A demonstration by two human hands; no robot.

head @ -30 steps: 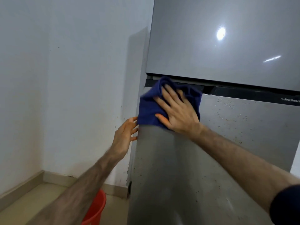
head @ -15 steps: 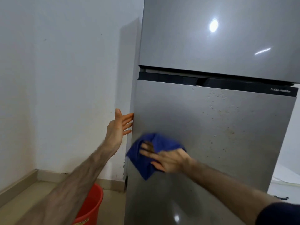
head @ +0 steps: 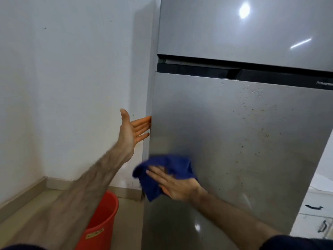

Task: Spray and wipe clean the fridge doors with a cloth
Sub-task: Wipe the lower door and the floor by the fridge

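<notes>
A grey two-door fridge fills the right of the view. Its upper door (head: 243, 31) is glossy; its lower door (head: 234, 138) carries brown specks toward the right. My right hand (head: 175, 184) lies flat with straight fingers on a dark blue cloth (head: 162, 170), pressing it against the lower door near its left edge. My left hand (head: 132, 129) is spread open, fingertips touching the fridge's left side edge, higher than the cloth. No spray bottle is in view.
A red bucket (head: 102, 222) stands on the beige floor by the fridge's lower left corner. A white wall (head: 63, 87) runs close along the fridge's left. White cabinet drawers with dark handles (head: 317, 213) sit at the lower right.
My right hand has swept the cloth down the lower door, from just under the black strip to well below mid-height. My left hand stays on the fridge's left edge.
</notes>
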